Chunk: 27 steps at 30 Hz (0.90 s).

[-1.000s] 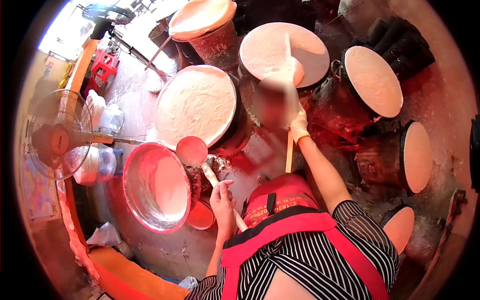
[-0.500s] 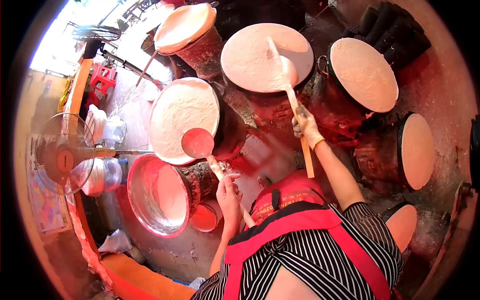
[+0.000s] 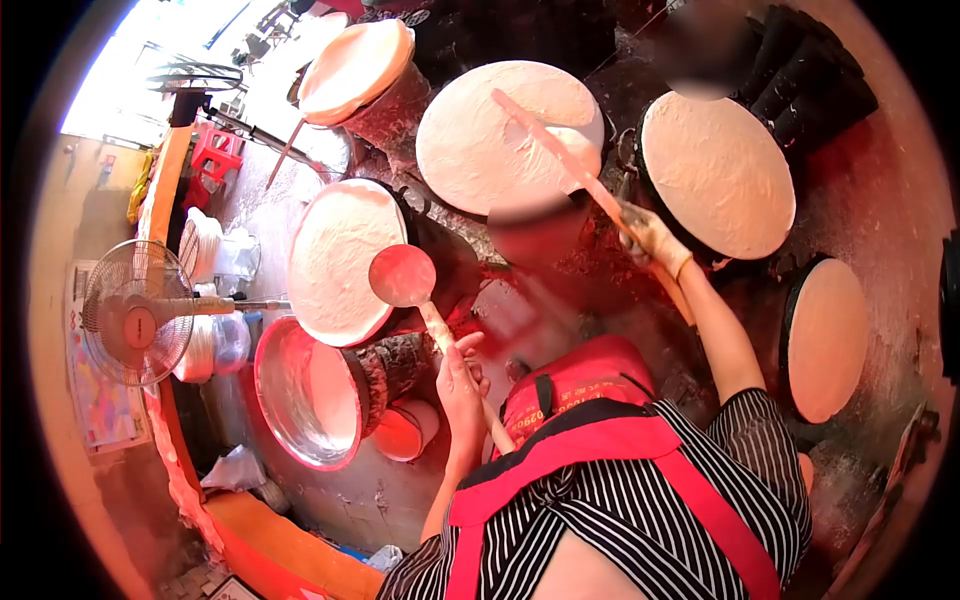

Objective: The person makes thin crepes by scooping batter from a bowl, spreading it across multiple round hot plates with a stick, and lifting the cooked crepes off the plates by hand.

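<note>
At work among broad rounds coated in pale paste, you curled your gloved right hand (image 3: 652, 240) firmly about a long wooden stick (image 3: 550, 145), whose far part lay in view across the central round (image 3: 465, 130). The grip sat on the nearer part of the shaft, apparently so the longer part could reach over the surface while your fingers were clear of its edge; whether the wood touched the paste could not be told from this angle. Your bare left hand (image 3: 462, 388) was wrapped loosely about the handle of a ladle (image 3: 402, 275), a finger lifted away and nothing else in its hold. The ladle's round bowl appeared over the near edge of the left-hand round (image 3: 340, 260), though its true height was unclear. Its handle slanted back toward your red apron (image 3: 590, 445), a hold that probably left the two tools clear of each other. Near the ladle, a metal basin (image 3: 283, 400) contained a pale mass, its place seemingly chosen for easy reach from your left side. A small bucket (image 3: 428, 422) stood beside the basin, another coated round (image 3: 720, 175) lay beyond your right hand, and a fan (image 3: 140, 325) stood well apart at left.
</note>
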Each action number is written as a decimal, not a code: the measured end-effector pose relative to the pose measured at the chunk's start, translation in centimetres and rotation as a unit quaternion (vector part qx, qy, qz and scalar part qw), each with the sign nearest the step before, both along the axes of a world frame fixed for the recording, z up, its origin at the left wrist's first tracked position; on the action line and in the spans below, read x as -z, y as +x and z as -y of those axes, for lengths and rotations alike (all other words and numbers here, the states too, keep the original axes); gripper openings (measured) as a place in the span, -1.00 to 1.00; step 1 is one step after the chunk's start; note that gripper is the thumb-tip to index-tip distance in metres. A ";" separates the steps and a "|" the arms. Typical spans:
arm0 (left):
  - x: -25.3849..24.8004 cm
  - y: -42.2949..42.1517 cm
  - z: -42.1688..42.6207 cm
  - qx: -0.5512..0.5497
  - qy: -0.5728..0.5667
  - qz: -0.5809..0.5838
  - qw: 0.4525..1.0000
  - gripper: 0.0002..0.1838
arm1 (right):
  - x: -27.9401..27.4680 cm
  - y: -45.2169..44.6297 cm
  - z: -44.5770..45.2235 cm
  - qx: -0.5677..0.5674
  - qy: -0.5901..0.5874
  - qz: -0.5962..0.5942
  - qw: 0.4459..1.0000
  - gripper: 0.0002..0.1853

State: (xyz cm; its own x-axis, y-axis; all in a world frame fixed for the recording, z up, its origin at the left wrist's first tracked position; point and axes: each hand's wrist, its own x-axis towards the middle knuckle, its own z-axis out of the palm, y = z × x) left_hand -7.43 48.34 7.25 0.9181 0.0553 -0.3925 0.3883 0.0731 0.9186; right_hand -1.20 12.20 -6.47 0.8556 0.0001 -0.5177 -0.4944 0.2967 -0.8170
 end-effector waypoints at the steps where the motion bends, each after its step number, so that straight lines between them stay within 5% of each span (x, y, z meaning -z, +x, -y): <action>1: -0.5 -0.1 1.0 -0.014 0.005 0.004 1.000 -0.56 | -0.8 1.8 0.6 0.004 -0.048 0.019 0.999 -0.51; 5: -1.3 -0.1 3.1 -0.084 -0.059 -0.008 0.995 -0.61 | 1.4 9.3 0.2 0.099 -0.163 0.058 0.980 -0.58; 7: 0.0 0.6 1.5 -0.046 -0.118 -0.055 0.990 -0.63 | 5.5 11.8 -2.4 0.104 -0.470 0.282 0.830 -0.59; 8: -0.3 1.1 1.1 -0.011 -0.130 -0.076 0.989 -0.68 | -3.7 9.4 -4.6 -0.006 -0.417 0.103 0.903 -0.58; 9: -0.3 1.5 0.9 -0.002 -0.131 -0.068 0.989 -0.70 | -3.9 9.2 -4.7 -0.057 -0.422 0.128 0.896 -0.59; 11: 0.0 2.1 0.2 0.012 -0.134 -0.055 0.989 -0.73 | -0.1 8.6 -3.9 0.014 -0.303 0.286 0.909 -0.59; 12: 0.2 2.5 0.1 -0.020 -0.128 -0.051 0.990 -0.75 | -0.7 7.4 -3.5 0.089 -0.324 0.232 0.913 -0.62; 13: 0.3 2.8 -0.2 -0.014 -0.129 -0.062 0.990 -0.76 | 1.7 7.6 -3.6 0.223 -0.189 0.289 0.912 -0.65; 15: 0.3 3.4 -1.1 -0.001 -0.130 -0.090 0.987 -0.78 | -0.2 6.6 -7.4 0.295 -0.098 0.182 0.933 -0.64; 18: -0.1 4.3 -1.1 0.041 -0.162 -0.136 0.976 -0.83 | 2.2 7.5 -10.4 0.235 -0.117 0.216 0.940 -0.62; 19: -0.1 4.6 -1.1 0.052 -0.172 -0.148 0.972 -0.84 | 1.8 7.4 -10.9 0.151 -0.210 0.219 0.941 -0.63; 20: 0.0 4.8 -0.9 0.055 -0.166 -0.147 0.973 -0.85 | -0.8 7.0 -10.4 0.131 -0.152 0.141 0.969 -0.64; 24: 0.5 5.5 -1.1 0.067 -0.154 -0.148 0.975 -0.87 | 1.7 5.5 -7.4 0.306 -0.160 0.140 0.928 -0.65; 27: 0.8 5.7 -1.3 0.091 -0.147 -0.156 0.973 -0.88 | 1.8 4.3 -9.6 0.261 -0.158 0.137 0.943 -0.65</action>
State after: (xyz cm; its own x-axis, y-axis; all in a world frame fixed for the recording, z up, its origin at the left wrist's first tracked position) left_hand -1.78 49.66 6.44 0.7355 -0.2533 -0.6283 0.6762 0.2178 0.7038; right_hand 3.15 21.80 -8.32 0.7985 -0.5742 -0.1806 -0.1056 0.1618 -0.9812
